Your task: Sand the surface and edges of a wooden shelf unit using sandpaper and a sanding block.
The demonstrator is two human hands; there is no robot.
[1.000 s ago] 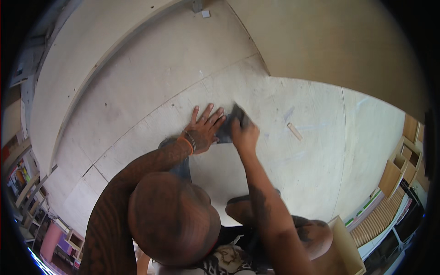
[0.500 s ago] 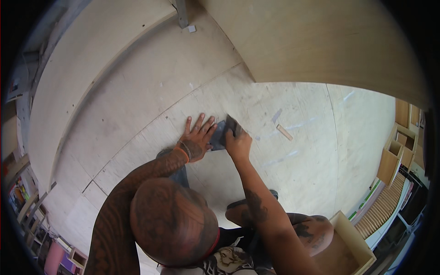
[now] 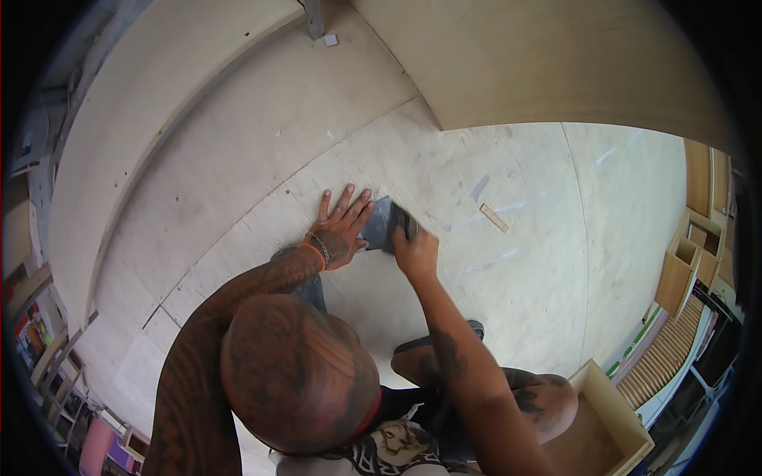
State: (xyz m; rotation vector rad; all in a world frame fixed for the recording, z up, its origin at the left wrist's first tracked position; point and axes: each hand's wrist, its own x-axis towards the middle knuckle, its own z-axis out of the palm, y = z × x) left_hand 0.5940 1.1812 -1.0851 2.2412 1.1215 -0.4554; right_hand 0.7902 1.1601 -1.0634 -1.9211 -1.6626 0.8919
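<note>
A dark grey sheet (image 3: 375, 225) lies flat on the pale wooden floor panel (image 3: 357, 301). My left hand (image 3: 343, 236) is pressed flat with its fingers spread, the fingertips along the sheet's left edge. My right hand (image 3: 417, 252) is closed around a dark flat tool (image 3: 402, 220), whose blade-like front rests at the sheet's right side. Its exact kind is hard to make out because my fingers cover part of it.
To the right lie a small wood strip (image 3: 494, 218) and a grey scrap (image 3: 479, 188). A large plywood panel (image 3: 556, 63) stands at the far right, and a long curved-looking board (image 3: 135, 127) runs along the left. An open wooden box (image 3: 607, 428) sits by my right knee.
My right hand and the dark tool have shifted slightly to the right, showing more of the grey sheet. My left hand stays spread in place, and the whole view has tilted a little.
</note>
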